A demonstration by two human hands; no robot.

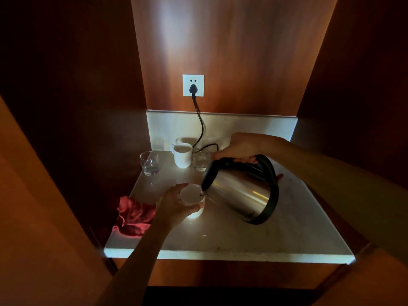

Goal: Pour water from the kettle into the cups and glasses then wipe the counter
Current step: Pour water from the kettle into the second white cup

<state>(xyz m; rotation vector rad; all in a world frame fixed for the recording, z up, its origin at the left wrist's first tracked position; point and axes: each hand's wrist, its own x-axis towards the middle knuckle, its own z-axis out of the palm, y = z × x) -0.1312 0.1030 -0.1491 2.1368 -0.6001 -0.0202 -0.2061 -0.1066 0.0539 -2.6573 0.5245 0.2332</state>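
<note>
Item: pouring station, pale stone counter (254, 237) set in a dark wood alcove.

Kettle (240, 193): steel body, black handle and base rim, held in the air and tipped left, spout just over the near cup's rim. The right hand (240, 149) grips the handle from above, fingers curled round it.

Near cup (193, 198): white, standing on the counter at front centre. The left hand (174, 203) wraps its side, fingers and thumb curved round the wall to steady it.

Far row, against the back wall: white mug (182, 154) between two glasses (149, 162) (201, 159); fill levels are hard to read in this light.

Red cloth (132, 216): crumpled at the counter's left edge, just beside the left wrist, unused.

Handling note: the tilt wants to stay shallow and the stream thin, spout kept inside the rim; level the kettle before the cup brims. A hot cup wall may trouble the steadying fingers.
</note>
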